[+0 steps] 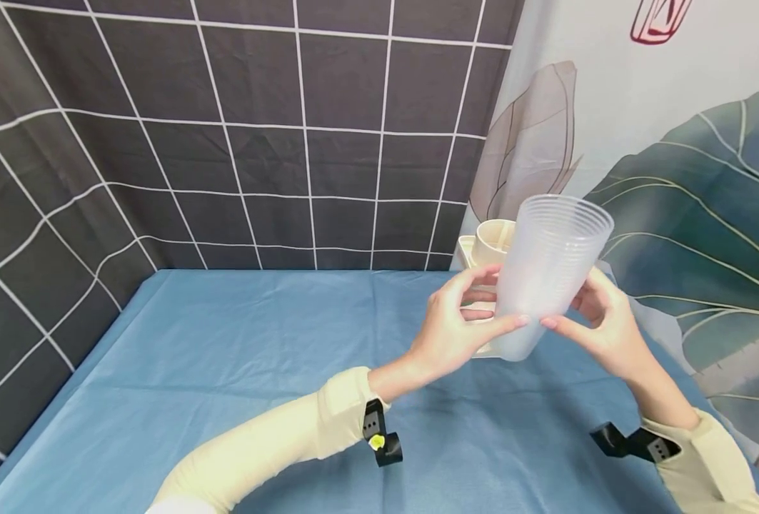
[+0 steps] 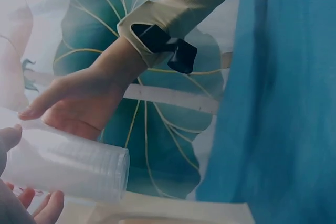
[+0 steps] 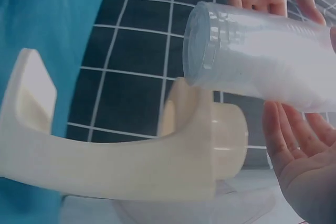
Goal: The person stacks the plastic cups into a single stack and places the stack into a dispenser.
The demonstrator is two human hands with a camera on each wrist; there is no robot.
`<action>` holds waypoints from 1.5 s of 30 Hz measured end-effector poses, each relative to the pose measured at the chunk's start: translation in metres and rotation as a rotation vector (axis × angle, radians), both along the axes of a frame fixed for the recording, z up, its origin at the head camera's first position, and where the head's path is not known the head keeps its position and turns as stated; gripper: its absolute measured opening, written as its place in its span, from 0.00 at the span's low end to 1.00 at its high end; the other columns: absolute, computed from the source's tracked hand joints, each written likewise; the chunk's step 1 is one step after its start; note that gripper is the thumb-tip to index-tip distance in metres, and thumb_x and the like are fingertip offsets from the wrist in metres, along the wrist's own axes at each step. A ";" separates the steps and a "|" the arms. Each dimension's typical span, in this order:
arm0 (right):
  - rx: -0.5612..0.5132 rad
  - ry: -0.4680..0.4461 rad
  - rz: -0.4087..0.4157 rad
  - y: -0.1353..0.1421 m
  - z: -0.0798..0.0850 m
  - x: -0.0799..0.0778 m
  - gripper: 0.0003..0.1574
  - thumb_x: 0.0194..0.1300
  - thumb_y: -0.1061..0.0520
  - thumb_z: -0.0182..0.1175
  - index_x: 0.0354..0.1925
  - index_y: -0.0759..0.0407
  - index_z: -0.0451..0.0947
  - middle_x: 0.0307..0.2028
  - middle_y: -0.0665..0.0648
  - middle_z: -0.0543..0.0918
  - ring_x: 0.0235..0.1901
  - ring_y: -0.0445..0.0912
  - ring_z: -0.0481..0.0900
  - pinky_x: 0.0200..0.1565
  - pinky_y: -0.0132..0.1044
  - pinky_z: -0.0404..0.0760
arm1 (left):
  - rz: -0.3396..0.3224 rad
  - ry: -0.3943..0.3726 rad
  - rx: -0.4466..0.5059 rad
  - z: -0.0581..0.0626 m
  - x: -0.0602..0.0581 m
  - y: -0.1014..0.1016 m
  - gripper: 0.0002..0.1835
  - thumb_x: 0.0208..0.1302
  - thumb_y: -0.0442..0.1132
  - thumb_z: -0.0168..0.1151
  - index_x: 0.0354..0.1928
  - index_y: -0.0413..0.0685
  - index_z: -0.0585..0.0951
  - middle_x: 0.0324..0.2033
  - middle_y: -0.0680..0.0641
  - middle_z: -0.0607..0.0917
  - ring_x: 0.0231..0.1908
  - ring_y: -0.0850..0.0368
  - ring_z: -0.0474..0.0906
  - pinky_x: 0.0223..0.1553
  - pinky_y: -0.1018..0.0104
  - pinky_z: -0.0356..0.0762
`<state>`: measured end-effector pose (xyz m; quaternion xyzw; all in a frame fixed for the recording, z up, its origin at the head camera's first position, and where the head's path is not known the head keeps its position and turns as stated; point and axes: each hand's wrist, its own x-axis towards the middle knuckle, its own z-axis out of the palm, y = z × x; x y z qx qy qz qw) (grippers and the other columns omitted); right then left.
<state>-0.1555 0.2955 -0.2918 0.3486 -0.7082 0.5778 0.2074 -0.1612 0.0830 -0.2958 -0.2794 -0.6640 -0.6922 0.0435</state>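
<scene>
A stack of translucent plastic cups (image 1: pixel 549 264) is held up between both hands, rims uppermost and leaning to the right. My left hand (image 1: pixel 453 325) grips its left side, thumb across the front and fingers spread behind. From the other side my right hand (image 1: pixel 607 321) holds it with the thumb on the front; its fingers are partly hidden by the cups. Just behind the stack stands a cream plastic holder (image 3: pixel 136 166) with a round cup-like part (image 1: pixel 491 239) at its top. The right wrist view shows the cups above this holder's curved frame, apart from the hands.
A blue cloth (image 1: pixel 257 343) covers the table. Behind it hangs a dark curtain (image 1: pixel 347 86) with a white grid, and at the right a leaf-patterned curtain (image 1: pixel 707 193) comes close to the right arm. Each wrist carries a black camera mount (image 1: pixel 379 432).
</scene>
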 end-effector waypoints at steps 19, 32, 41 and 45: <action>-0.136 0.058 -0.037 -0.013 0.064 -0.029 0.38 0.52 0.76 0.60 0.63 0.69 0.67 0.55 0.59 0.79 0.52 0.46 0.79 0.49 0.24 0.80 | 0.076 0.173 0.077 0.056 -0.035 0.009 0.29 0.55 0.36 0.71 0.59 0.48 0.73 0.49 0.46 0.82 0.41 0.66 0.81 0.46 0.72 0.83; -0.181 0.016 -0.124 -0.020 0.086 -0.063 0.36 0.53 0.71 0.64 0.62 0.63 0.70 0.56 0.55 0.78 0.55 0.47 0.74 0.53 0.24 0.78 | 0.132 0.195 0.110 0.076 -0.066 0.014 0.27 0.58 0.36 0.68 0.61 0.49 0.74 0.53 0.47 0.83 0.49 0.67 0.80 0.48 0.79 0.79; -0.089 -0.023 -0.223 -0.016 0.075 -0.079 0.35 0.55 0.68 0.65 0.62 0.59 0.71 0.53 0.50 0.79 0.51 0.44 0.75 0.49 0.20 0.78 | 0.140 0.134 0.100 0.066 -0.083 0.019 0.27 0.59 0.36 0.68 0.61 0.46 0.74 0.56 0.44 0.82 0.53 0.61 0.81 0.49 0.78 0.79; -0.016 -0.043 -0.278 -0.015 0.068 -0.082 0.36 0.57 0.67 0.65 0.63 0.57 0.69 0.53 0.47 0.79 0.50 0.42 0.75 0.49 0.19 0.77 | 0.163 0.124 0.042 0.059 -0.088 0.019 0.27 0.59 0.38 0.68 0.62 0.49 0.74 0.57 0.48 0.81 0.53 0.64 0.80 0.50 0.79 0.78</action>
